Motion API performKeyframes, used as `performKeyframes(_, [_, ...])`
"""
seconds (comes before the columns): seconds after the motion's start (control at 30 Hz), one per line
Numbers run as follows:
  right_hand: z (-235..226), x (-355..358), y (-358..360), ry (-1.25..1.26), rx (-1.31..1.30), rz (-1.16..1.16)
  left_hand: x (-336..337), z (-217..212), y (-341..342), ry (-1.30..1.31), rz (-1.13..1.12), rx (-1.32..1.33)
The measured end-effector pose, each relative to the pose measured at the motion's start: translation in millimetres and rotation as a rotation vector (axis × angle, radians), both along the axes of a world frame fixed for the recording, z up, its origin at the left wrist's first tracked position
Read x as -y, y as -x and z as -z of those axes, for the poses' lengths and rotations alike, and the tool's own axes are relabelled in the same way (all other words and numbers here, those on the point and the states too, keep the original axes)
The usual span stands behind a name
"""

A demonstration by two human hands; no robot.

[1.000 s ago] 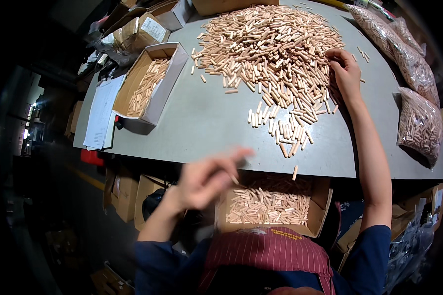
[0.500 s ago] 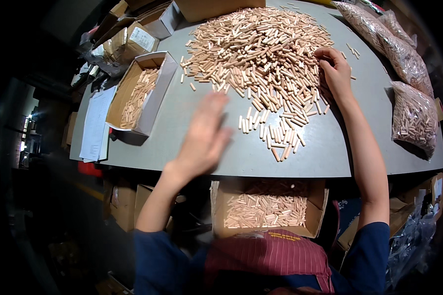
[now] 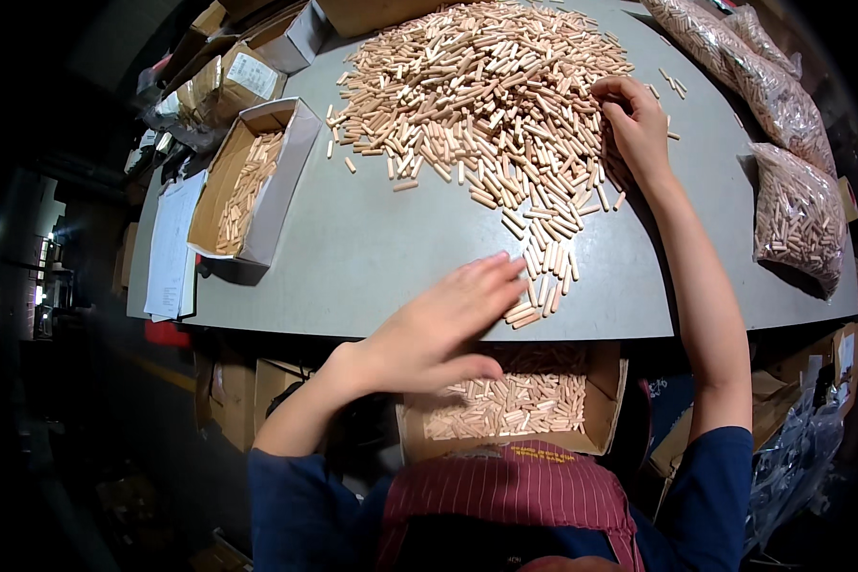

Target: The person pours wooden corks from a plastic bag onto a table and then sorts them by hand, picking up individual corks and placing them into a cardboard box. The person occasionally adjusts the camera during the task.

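A big heap of wooden dowel pins (image 3: 486, 86) spreads over the grey table (image 3: 381, 257), with a narrow tongue of pins reaching toward the front edge. My left hand (image 3: 453, 315) lies low over that edge, fingers stretched out and open, its fingertips beside the pins at the tongue's tip. At the heap's right side rests my right hand (image 3: 639, 129), its fingers bent and apart from the thumb, with no pin visible in its grasp. Below the table edge, partly covered by my left hand, an open cardboard box (image 3: 605, 410) holds many pins.
A white-sided carton (image 3: 291, 181) with pins stands on the left, beside paper sheets (image 3: 169, 253). Clear plastic bags of pins (image 3: 799, 224) line the right side. Taped cardboard packages (image 3: 248, 76) sit at the back left.
My left hand has swept right and toward me, and the loose pins left of the tongue have been gathered toward the front edge. The right hand stays at the heap's side.
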State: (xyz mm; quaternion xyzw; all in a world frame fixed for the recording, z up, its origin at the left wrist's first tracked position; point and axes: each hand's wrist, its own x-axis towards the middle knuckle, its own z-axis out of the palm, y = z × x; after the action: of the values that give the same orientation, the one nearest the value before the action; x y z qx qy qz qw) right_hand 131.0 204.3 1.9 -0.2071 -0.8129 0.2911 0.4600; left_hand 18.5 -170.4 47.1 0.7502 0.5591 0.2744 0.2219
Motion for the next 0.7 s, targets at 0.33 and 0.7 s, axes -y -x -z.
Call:
performKeyframes(0.33, [2,-1,1,0.01,-0.015,0.009,4,-1,17,0.043,-0.325,0.607])
performKeyframes(0.7, [3,-4,1,-0.032,-0.004,0.009,-32,9,-13,-0.138,-0.059,0.038])
